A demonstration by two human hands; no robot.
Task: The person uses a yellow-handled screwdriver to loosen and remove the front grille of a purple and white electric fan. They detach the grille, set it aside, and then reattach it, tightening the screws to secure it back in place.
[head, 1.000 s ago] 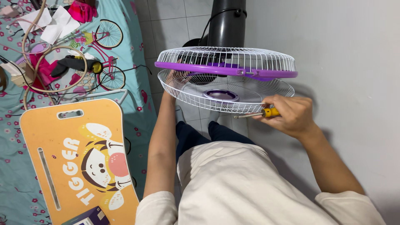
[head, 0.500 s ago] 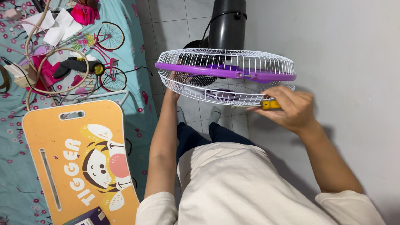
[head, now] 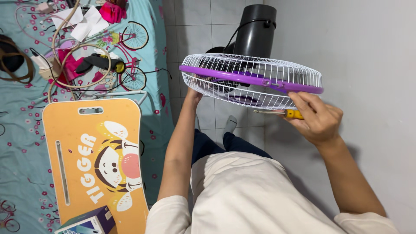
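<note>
Right hand: sitting right of centre in the frame, forearm running down to the lower right corner. Its fingers are curling closed around the yellow handle of a screwdriver, whose thin metal shaft is pointing left, just under the grille's lower edge. The thumb and upper fingers are pressing against the underside of the purple rim.

Left hand: reaching up the middle of the frame on a straight, bare forearm. The hand is lying against the left lower edge of the wire grille; the wires are hiding the fingers, so their grip cannot be told.

Fan: occupying the upper centre, its white wire cage tilting down to the right, purple band circling it, black motor housing standing behind.

Open room: a pale wall is filling the right side, close to the fan's right edge. Tiled floor is showing between fan and bed. An orange cartoon board is lying at lower left on a teal patterned sheet, with cords and cloths scattered at upper left.
</note>
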